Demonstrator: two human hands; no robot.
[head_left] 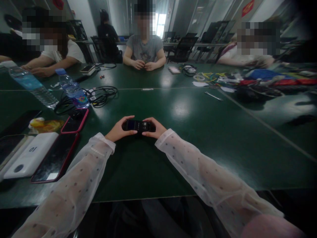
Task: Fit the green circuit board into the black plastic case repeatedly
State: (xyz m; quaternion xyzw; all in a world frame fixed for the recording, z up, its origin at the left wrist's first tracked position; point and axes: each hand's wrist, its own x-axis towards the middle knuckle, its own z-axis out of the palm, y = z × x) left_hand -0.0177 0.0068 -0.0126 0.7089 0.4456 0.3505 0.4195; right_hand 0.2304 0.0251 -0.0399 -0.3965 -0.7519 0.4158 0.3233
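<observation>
Along the near edge of a wide, dark green table (158, 170), two sheer white sleeves with dark dots (71, 185) reach in. Centring the clock on the hands, I see at eight o'clock a dark-screened phone in a red case (55, 158), just beside a flat white power-bank-like block (37, 148). At the centre, the left hand (120, 129) and right hand (157, 128) are both clamped on a small black boxy device with a dark screen (139, 126), fingers along its far side, thumbs along its near side; the left has the screen end. Whether it touches the tabletop I cannot tell. At nine lies a pink-cased phone (73, 124). Farther off, at ten, is a clear blue-capped plastic bottle (71, 86) near looped black cables (106, 96); at two, a silver metal wrench (213, 96). Across the table at twelve sits a person in a grey T-shirt (146, 49).
</observation>
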